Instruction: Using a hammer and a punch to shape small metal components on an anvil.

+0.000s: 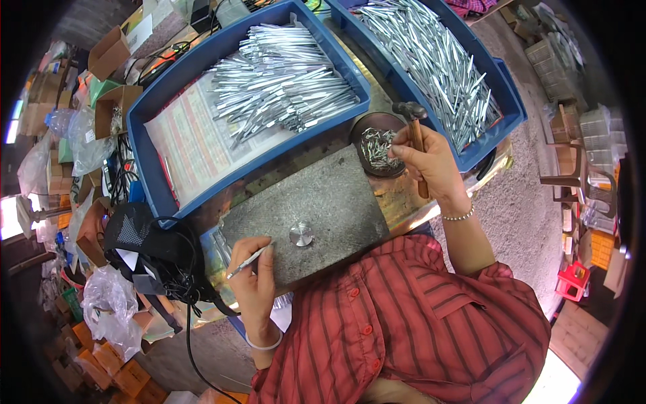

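My left hand (256, 286) is closed in a pinch on a slim silver metal piece (246, 262), beside the near left edge of a flat grey metal block (330, 192). A small round silver metal disc (301, 234) rests on that block. My right hand (436, 161) grips a hammer (417, 138) by its wooden handle, the dark head upward. Thumb and forefinger of this hand come together at the edge of a round brown bowl (356, 128) full of small silver pins (377, 145). Whether a pin is between them is too small to tell.
A blue tray (151, 176) behind the block holds stacked slim metal pieces (286, 81) and a printed sheet (195, 131). Another blue tray (474, 158) at the far right holds many more. A black bag (145, 236) with cords lies left of the block.
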A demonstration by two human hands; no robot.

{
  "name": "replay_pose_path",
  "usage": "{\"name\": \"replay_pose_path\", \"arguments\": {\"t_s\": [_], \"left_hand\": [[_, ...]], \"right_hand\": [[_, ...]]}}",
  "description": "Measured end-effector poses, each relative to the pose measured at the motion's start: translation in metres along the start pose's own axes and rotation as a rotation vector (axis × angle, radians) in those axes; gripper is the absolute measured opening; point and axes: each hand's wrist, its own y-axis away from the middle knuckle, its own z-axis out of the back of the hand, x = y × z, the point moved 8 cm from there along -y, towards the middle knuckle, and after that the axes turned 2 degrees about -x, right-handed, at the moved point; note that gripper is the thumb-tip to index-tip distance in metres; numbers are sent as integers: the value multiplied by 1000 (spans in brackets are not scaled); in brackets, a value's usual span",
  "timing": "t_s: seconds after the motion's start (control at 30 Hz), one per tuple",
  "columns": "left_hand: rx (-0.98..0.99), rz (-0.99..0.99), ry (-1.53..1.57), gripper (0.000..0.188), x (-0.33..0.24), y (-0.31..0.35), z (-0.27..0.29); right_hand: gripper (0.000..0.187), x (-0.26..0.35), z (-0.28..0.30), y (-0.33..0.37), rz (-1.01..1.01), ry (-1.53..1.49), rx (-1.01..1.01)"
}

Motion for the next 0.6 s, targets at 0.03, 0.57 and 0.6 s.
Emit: {"name": "replay_pose_path", "arguments": {"t_s": [0.03,0.57,0.6], "left_hand": [[-13,58,77,10,10,4,-1],[148,512,1513,20,2,10,-59],[156,504,1523,20,1,11,-59]], "right_hand": [[17,1,-5,4,-21,-47,36],[15,23,-145,78,-64,14,640],[15,23,-148,79,-65,16,642]]}}
